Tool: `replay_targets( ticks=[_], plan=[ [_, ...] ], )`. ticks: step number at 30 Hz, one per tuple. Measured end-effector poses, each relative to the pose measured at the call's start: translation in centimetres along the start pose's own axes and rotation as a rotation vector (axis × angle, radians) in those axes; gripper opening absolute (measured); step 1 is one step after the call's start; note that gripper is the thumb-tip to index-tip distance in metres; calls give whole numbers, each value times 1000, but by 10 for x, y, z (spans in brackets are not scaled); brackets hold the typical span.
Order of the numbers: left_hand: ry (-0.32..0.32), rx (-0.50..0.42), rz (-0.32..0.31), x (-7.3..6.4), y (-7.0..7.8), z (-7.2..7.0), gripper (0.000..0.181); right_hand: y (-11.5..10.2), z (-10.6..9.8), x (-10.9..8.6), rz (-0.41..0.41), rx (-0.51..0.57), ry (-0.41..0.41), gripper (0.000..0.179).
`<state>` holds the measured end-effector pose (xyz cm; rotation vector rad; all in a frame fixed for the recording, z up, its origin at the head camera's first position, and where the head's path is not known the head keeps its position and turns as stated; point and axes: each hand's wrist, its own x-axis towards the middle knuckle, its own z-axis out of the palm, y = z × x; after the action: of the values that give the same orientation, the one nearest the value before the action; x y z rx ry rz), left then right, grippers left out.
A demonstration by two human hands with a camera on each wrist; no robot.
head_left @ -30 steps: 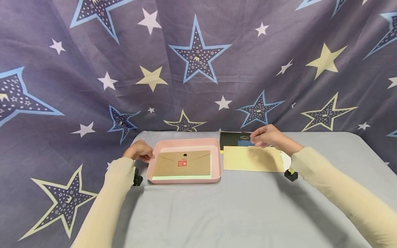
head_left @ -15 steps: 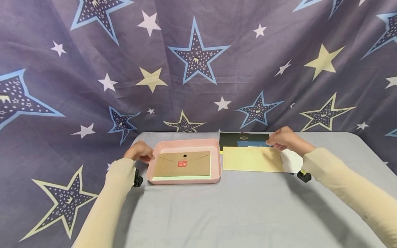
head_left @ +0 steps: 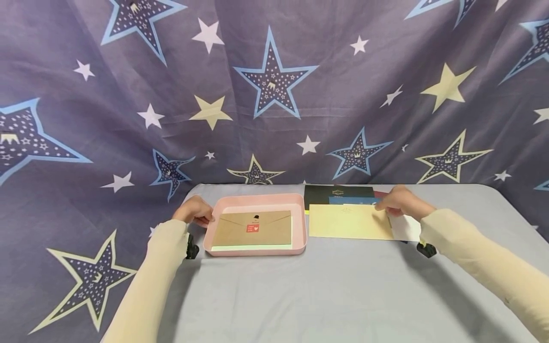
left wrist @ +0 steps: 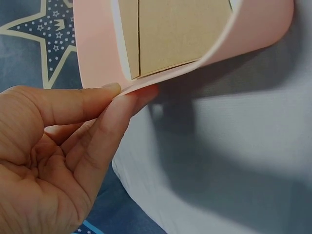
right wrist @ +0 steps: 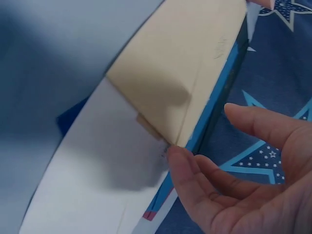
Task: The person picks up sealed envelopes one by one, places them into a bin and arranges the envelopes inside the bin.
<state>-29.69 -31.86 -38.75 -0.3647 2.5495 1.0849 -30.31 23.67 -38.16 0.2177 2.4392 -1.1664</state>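
Note:
My left hand pinches the left rim of a pink tray between thumb and fingers. Inside the tray lies a brown kraft envelope with a red sticker, over a pale green-edged sheet. Over to the right, my right hand is at the upper right corner of a cream envelope. In the right wrist view a fingertip meets that corner, while the thumb stands well apart from it. A white envelope sticks out from under the cream one.
Behind the cream envelope lie a black envelope, a blue one and a dark red one, overlapping. A grey-blue cloth covers the table. At the back hangs a star-patterned curtain.
My right hand has moved to the right over the cream envelope and come down at its corner. The left hand keeps its hold on the tray.

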Motion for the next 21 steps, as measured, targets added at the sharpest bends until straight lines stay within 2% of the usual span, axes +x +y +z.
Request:
replay_targets(
  ticks=[4, 8, 14, 18, 21],
  plan=[
    [-23, 3, -53, 8, 3, -1, 6, 5, 3, 4, 13, 6, 3, 29],
    [-12, -7, -41, 5, 3, 3, 6, 8, 6, 4, 17, 10, 4, 27],
    [9, -8, -62, 1, 7, 6, 12, 11, 8, 2, -1, -11, -12, 41],
    [23, -28, -72, 1, 7, 6, 6, 12, 9, 3, -10, -55, -8, 51],
    [27, -39, -76, 1, 6, 6, 17, 13, 10, 5, 0, -97, 7, 56]
  ],
)
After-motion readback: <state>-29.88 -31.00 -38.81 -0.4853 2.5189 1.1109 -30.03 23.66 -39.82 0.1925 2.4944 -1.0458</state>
